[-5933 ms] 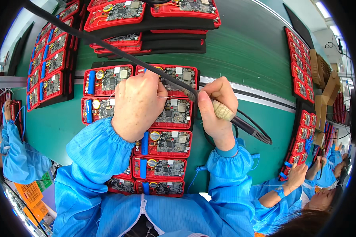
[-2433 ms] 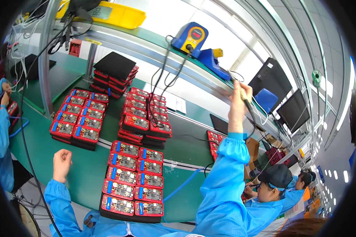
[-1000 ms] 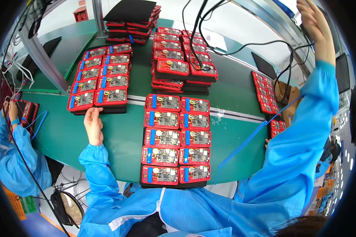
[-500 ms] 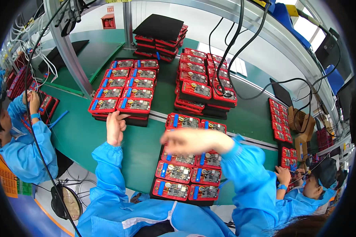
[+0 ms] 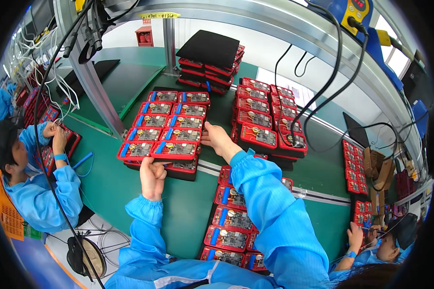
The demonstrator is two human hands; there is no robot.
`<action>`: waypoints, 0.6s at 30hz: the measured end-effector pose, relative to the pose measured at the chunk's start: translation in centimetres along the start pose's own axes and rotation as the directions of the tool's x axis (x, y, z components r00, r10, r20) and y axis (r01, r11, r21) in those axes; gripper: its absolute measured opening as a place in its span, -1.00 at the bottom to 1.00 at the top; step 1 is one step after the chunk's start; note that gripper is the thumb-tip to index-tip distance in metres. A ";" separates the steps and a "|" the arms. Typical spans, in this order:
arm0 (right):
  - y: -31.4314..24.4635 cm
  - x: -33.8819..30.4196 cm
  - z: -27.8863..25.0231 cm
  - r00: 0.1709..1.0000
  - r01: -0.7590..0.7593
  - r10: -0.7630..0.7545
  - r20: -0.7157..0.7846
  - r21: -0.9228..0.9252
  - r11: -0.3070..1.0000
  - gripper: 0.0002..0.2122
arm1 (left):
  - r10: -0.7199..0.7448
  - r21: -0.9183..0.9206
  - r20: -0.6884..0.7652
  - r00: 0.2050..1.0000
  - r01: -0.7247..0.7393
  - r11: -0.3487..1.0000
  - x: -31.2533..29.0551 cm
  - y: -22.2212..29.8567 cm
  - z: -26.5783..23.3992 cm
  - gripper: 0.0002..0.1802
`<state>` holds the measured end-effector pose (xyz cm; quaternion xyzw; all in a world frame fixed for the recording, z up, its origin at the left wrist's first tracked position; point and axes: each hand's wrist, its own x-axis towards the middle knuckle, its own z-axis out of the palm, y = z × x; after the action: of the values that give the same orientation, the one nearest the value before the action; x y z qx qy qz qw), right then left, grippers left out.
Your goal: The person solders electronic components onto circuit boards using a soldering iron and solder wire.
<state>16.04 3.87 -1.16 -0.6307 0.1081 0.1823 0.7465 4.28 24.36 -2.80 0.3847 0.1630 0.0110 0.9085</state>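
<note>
Red cases holding circuit boards [image 5: 185, 122], each with a blue part along its left side, lie in two columns on top of a stack at centre left. My left hand [image 5: 153, 179] has its fingers curled against the front edge of this top layer, near its middle. At the layer's right side, my right hand [image 5: 219, 140] grips the edge, with the fingertips partly hidden. Another layer shows below, on a black tray [image 5: 182, 174]. Nearest me, a second set of red-cased boards [image 5: 227, 238] lies partly covered by my right forearm.
Behind stand a stack topped by a black sheet [image 5: 210, 48] and another stack of red cases [image 5: 258, 135]. Black cables [image 5: 340, 53] hang over the right stack. A metal post [image 5: 92, 84] rises at left. Co-workers sit at left [image 5: 48, 178] and right [image 5: 390, 245].
My right hand has moved from above the near set, forward to the right edge of the left stack. My left hand stays at the front edge, its fingers more curled. The view has shifted.
</note>
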 end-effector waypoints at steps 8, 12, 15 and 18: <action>-0.9 4.9 1.1 0.994 0.088 -0.066 -0.089 0.267 0.960 -0.72 | 0.163 0.047 -0.001 0.987 -0.162 0.986 -0.4 0.5 0.2 -0.82; -0.4 7.1 1.3 0.981 0.089 -0.049 -0.187 0.213 0.973 -0.71 | 0.255 0.068 0.011 0.967 -0.255 0.965 -0.2 1.0 -1.1 -0.91; -0.8 7.5 2.3 0.990 0.116 -0.097 -0.098 0.211 0.971 -0.70 | 0.264 0.085 0.007 0.965 -0.264 0.961 0.2 1.8 -3.3 -0.94; -1.1 6.6 2.4 0.983 0.173 -0.161 -0.092 0.153 0.973 -0.67 | 0.238 0.117 0.004 0.971 -0.236 0.965 -0.1 2.2 -3.4 -0.70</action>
<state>22.30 6.97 -2.34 -0.5821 0.0984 0.0846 0.8027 3.37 28.28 -3.43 0.4537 0.1208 0.1119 0.8758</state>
